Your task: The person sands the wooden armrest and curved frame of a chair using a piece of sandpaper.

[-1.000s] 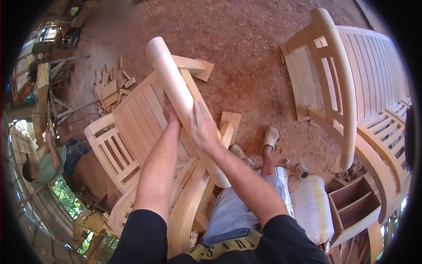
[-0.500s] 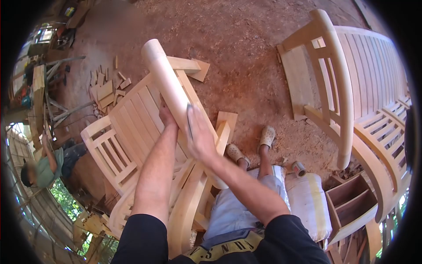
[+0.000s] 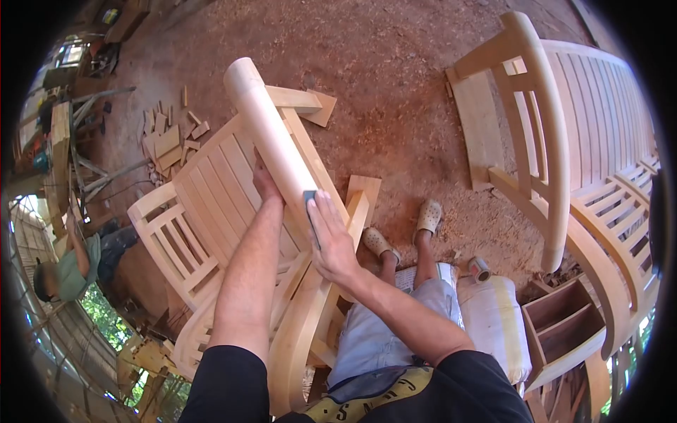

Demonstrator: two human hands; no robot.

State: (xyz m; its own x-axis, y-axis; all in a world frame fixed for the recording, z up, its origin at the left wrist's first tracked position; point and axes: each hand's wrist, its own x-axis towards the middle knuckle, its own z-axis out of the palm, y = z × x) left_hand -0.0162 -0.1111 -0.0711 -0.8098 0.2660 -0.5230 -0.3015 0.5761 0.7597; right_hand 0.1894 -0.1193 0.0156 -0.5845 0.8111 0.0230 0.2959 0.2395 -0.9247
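A pale wooden chair (image 3: 218,190) with a slatted back stands tilted in front of me, its thick rounded armrest (image 3: 268,120) running diagonally toward my lap. My left hand (image 3: 266,182) grips that armrest from its left side, the fingertips partly hidden behind the wood. Lower down, my right hand (image 3: 331,243) presses a dark grey piece of sandpaper (image 3: 310,201) onto the armrest's surface. Its fingers lie close together along the back of the sandpaper, most of which they cover.
A slatted bench (image 3: 557,141) stands at the right. Wood offcuts (image 3: 166,144) lie on the dirt floor beyond the chair. Beside my legs are a stuffed sack (image 3: 493,324), a can (image 3: 479,269) and a wooden box (image 3: 564,324). Another person (image 3: 77,264) works at far left.
My right hand has slid down the armrest toward my body with the sandpaper, and more of the sandpaper shows. My left hand keeps its place on the armrest.
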